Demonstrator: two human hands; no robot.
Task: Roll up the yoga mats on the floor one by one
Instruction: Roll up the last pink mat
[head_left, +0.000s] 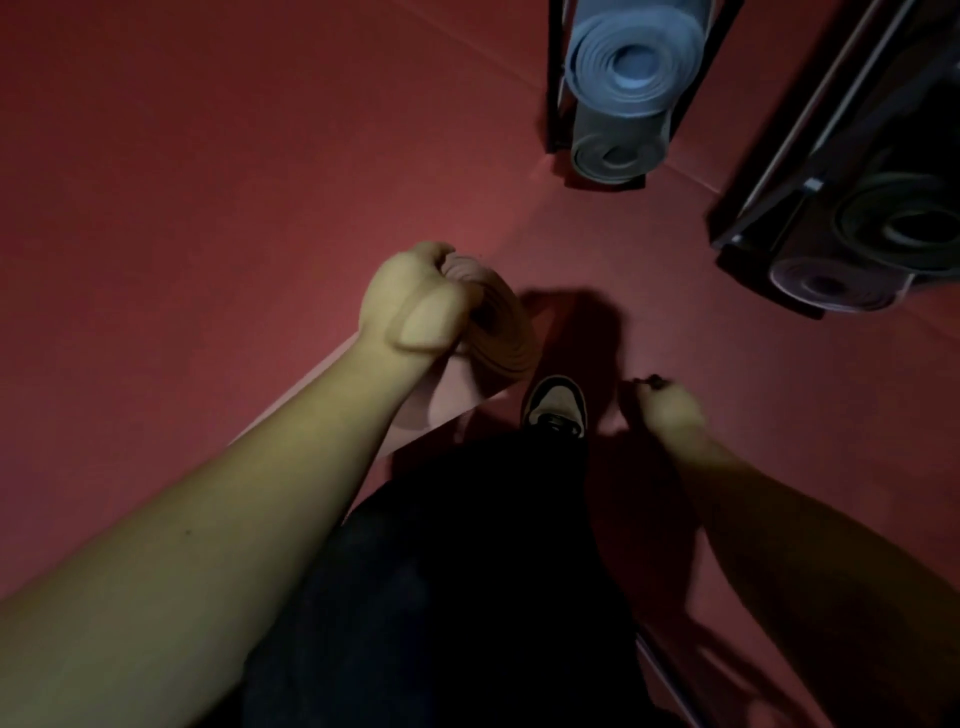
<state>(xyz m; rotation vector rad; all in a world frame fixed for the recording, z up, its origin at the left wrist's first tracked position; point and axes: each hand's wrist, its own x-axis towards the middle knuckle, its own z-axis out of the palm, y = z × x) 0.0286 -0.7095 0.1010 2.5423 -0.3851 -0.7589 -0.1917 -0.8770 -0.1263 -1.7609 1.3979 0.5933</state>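
Although the light is dim and the frame blurred, the left hand (415, 301) can be read with its fingers curled over the upper end of a rolled pink yoga mat (498, 332), which it grips and carries clear of the red floor (208, 182). The spiral end of the roll faces the camera; its long axis runs from the hand down and back toward the person's left side, the lower end passing behind the forearm. To the right of the roll, one shoe (555, 408) shows below dark trousers (467, 571). Further right, the right hand (670, 410) hangs low beside the leg, well apart from the roll; it is too blurred to say whether its fingers are apart or closed, and a small dark object at its tip cannot be identified. The left hand is therefore the nearer, and the only one in contact. At upper right stand two dark storage racks: the nearer-centre rack (558, 104) holds two rolled mats, a blue one (636, 57) above a grey one (618, 153); the far-right rack (753, 228) holds two more, dark green (904, 223) above purple (836, 286). Count: five rolled mats, two racks, two hands. The carried roll lies down and left of the racks, so storing it likely calls for a forward reach.
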